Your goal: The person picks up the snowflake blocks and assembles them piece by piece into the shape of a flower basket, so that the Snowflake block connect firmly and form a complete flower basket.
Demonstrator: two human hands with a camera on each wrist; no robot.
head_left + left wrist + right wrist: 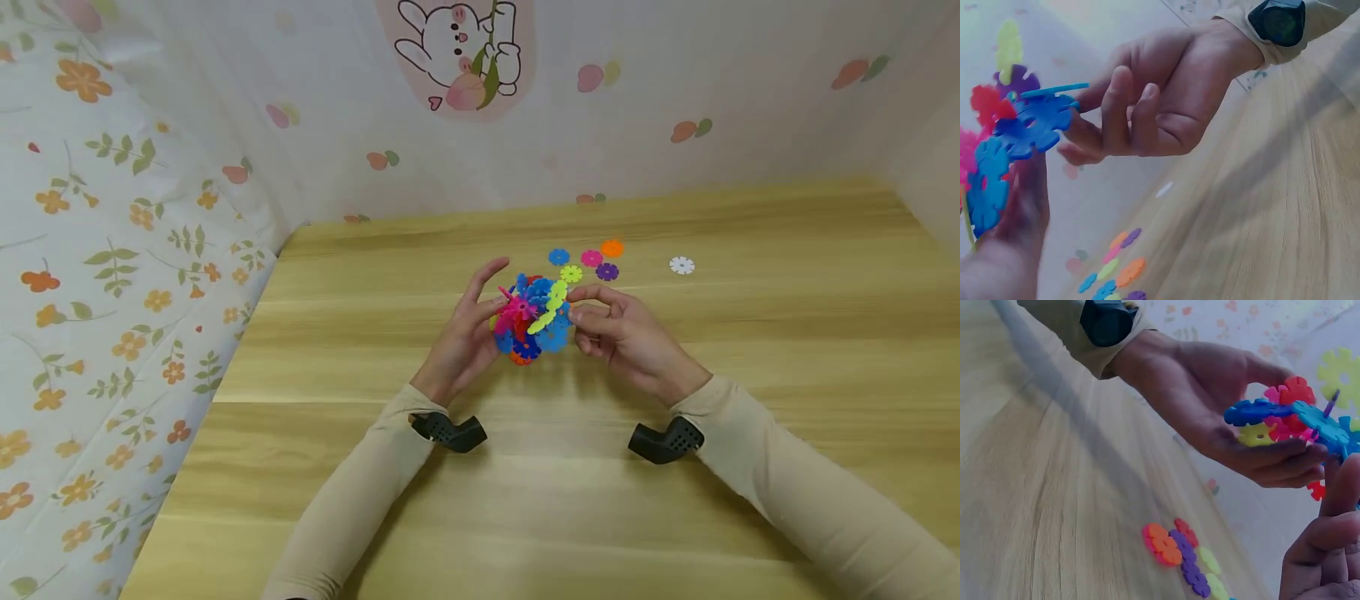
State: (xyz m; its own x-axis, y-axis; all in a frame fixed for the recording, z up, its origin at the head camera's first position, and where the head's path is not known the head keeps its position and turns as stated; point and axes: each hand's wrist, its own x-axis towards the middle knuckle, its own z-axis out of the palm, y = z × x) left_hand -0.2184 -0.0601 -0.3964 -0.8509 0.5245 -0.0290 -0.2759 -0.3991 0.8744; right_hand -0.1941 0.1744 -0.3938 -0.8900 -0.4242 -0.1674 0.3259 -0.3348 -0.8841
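Note:
A cluster of interlocked plastic snowflake discs, in blue, pink, red, yellow-green and orange, is held up above the table between both hands. My left hand grips it from the left, with fingers under it in the right wrist view. On the other side my right hand pinches a disc at the cluster's edge between thumb and index finger. In the left wrist view, a light blue disc seen edge-on and a darker blue disc meet the right fingertips. The other right fingers are curled.
Beyond the cluster, loose discs lie on the wooden table: blue, yellow-green, pink, orange and purple. A white disc lies farther right. Patterned cloth hangs behind the table.

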